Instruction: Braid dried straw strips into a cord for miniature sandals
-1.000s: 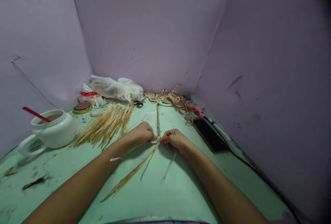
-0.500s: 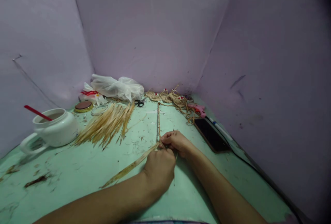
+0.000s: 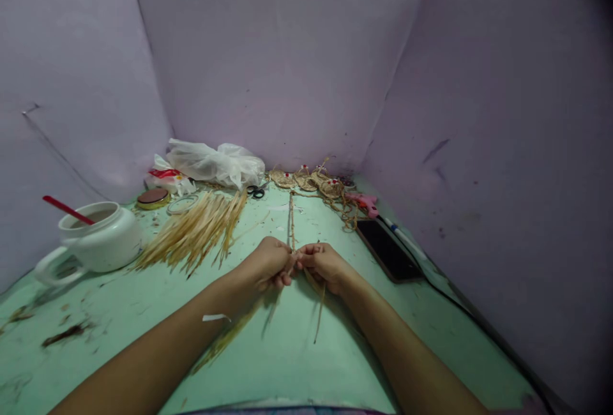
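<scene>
A thin braid (image 3: 292, 220) of tan plant fibre runs straight away from me along the pale green table, its far end at the back. At its near end, my left hand (image 3: 274, 264) and my right hand (image 3: 324, 265) meet with fingertips pinched around the strands. Loose strand ends (image 3: 319, 319) hang below my right hand. A wider, pale dried strip (image 3: 221, 342) trails under my left forearm toward the front. The exact crossing of the strands is hidden by my fingers.
Left of the braid lie a bundle of dried strips (image 3: 198, 230), scissors (image 3: 256, 191), a round tin (image 3: 153, 198) and a white mug (image 3: 108, 242) with a red stick. A plastic bag (image 3: 215, 163) and woven pieces (image 3: 311, 180) sit at the back. A phone (image 3: 389, 250) and pink glue gun (image 3: 366, 203) lie right.
My left hand has moved up and left from below my right hand and now pinches beside it. The wide strip has shifted downward under my forearm. My right hand stays nearly in place.
</scene>
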The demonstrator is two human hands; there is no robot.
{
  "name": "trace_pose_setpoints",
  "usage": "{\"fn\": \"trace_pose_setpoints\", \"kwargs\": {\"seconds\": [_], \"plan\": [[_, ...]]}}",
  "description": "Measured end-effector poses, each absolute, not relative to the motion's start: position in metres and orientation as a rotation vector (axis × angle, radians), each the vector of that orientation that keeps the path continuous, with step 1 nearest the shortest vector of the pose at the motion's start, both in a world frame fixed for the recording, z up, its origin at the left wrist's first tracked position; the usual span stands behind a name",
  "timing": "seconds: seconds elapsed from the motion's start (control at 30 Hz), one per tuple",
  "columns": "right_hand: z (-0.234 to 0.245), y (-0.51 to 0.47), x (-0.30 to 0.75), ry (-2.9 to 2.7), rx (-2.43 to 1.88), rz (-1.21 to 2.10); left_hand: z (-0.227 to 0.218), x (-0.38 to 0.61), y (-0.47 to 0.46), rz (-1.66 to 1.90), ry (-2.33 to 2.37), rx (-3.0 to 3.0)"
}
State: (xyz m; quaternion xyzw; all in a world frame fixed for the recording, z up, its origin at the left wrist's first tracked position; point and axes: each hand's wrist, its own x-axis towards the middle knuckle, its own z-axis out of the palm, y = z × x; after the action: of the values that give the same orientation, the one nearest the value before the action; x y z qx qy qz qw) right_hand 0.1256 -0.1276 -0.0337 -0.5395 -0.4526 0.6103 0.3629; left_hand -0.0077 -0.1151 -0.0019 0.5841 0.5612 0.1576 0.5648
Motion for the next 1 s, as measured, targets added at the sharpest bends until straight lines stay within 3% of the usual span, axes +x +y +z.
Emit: {"fn": "trace_pose_setpoints", "kwargs": {"seconds": [0.17,0.33,0.47,0.6,1.0], "plan": [[-0.033,-0.127,0.127,-1.375,-1.382,1.495,-0.018,-0.002,-0.116,0.394,1.323,1.335],[-0.047,-0.122,0.126,-1.536,-1.548,1.126,-0.027,-0.003,-0.115,0.411,1.546,1.688],[-0.053,-0.12,0.127,-1.586,-1.58,1.027,-0.033,-0.005,-0.114,0.547,1.424,1.839],[-0.047,-0.123,0.128,-1.635,-1.612,1.004,-0.036,-0.007,-0.114,0.585,1.338,1.799],[-0.027,-0.16,0.121,-1.937,-1.651,0.467,-0.025,-0.002,-0.122,0.554,1.324,1.438]]}}
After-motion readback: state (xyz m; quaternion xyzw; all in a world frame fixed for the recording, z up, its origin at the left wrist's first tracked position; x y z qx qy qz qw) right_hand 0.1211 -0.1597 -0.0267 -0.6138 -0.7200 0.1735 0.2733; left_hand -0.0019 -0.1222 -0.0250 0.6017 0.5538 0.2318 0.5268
